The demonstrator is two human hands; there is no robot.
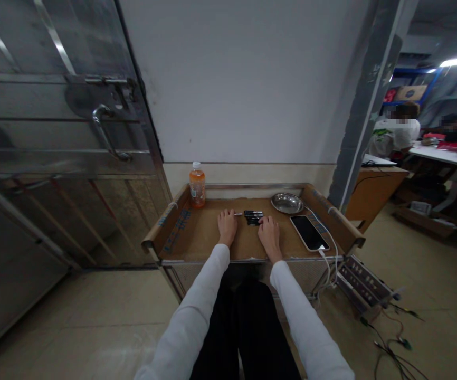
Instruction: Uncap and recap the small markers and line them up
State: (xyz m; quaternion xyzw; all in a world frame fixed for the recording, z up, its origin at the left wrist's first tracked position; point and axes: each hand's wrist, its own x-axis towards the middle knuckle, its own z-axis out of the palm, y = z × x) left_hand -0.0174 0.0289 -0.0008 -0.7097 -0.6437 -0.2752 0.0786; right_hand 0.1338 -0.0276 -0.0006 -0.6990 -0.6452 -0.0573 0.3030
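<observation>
My left hand (227,225) lies flat, palm down, on the cardboard-lined tray table (197,235), fingers slightly apart. My right hand (268,230) rests palm down beside it, its fingertips touching a small pile of black parts (253,217) in the middle of the table. A thin light-coloured piece lies just left of the pile, between the hands. Neither hand grips anything that I can see.
An orange drink bottle (197,185) stands at the back left. A metal bowl (287,203) sits at the back right, with a phone (310,233) on a white cable in front of it. A power strip (365,285) lies right of the table. People sit far right.
</observation>
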